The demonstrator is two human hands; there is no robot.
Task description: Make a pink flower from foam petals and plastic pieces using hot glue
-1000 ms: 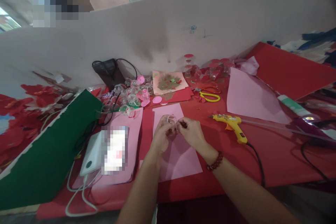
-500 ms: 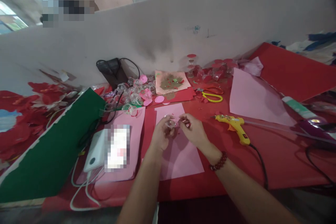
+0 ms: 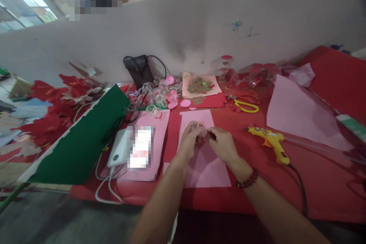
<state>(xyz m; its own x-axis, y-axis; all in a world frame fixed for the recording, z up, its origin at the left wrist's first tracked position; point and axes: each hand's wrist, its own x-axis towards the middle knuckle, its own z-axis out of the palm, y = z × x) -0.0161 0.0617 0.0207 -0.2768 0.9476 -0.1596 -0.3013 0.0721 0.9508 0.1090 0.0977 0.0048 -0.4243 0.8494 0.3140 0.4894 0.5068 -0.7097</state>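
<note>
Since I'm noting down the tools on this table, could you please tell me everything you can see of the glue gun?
The glue gun is yellow, seemingly plastic, with an orange trigger and a dark switch on its handle. It lies on its side on the red table, to the right of the right hand, nozzle pointing left. Specks mark its barrel. A clear stick extends from its back; a black cord runs from the handle to the near edge. No hand touches it.

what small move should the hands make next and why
Probably a light pinch by the right hand at the clear plastic piece: the left hand holds it above the pink paper, and the right is close beside it.
</note>
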